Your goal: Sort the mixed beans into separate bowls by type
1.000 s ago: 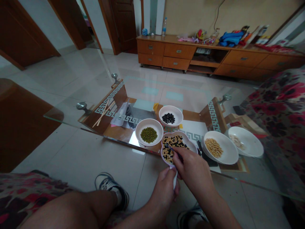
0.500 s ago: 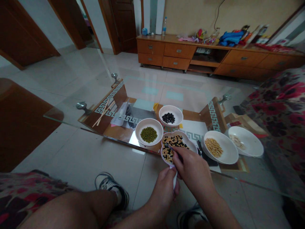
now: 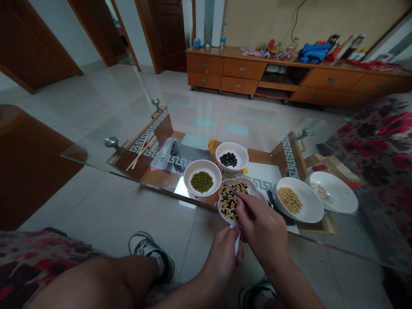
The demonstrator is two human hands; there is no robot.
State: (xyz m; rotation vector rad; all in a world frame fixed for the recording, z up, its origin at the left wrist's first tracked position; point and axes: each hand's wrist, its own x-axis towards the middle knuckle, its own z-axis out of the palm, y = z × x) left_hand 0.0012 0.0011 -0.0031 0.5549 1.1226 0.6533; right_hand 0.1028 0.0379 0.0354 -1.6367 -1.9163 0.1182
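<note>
The right hand (image 3: 263, 221) pinches a thin dark tool (image 3: 233, 192), its long axis slanting and its tip pointing forward and left, over the mixed yellow and black beans (image 3: 228, 210) in a scalloped tray (image 3: 255, 189); whether the tip touches them I cannot tell. The left hand (image 3: 222, 251) clasps the tray's pale handle (image 3: 237, 245), which points back toward the person. The tray is at the near edge of the glass worktop (image 3: 92, 148). Left of it is a green-bean bowl (image 3: 190, 173); beyond, a black-bean bowl (image 3: 237, 148); to the right, a yellow-bean bowl (image 3: 309, 205).
</note>
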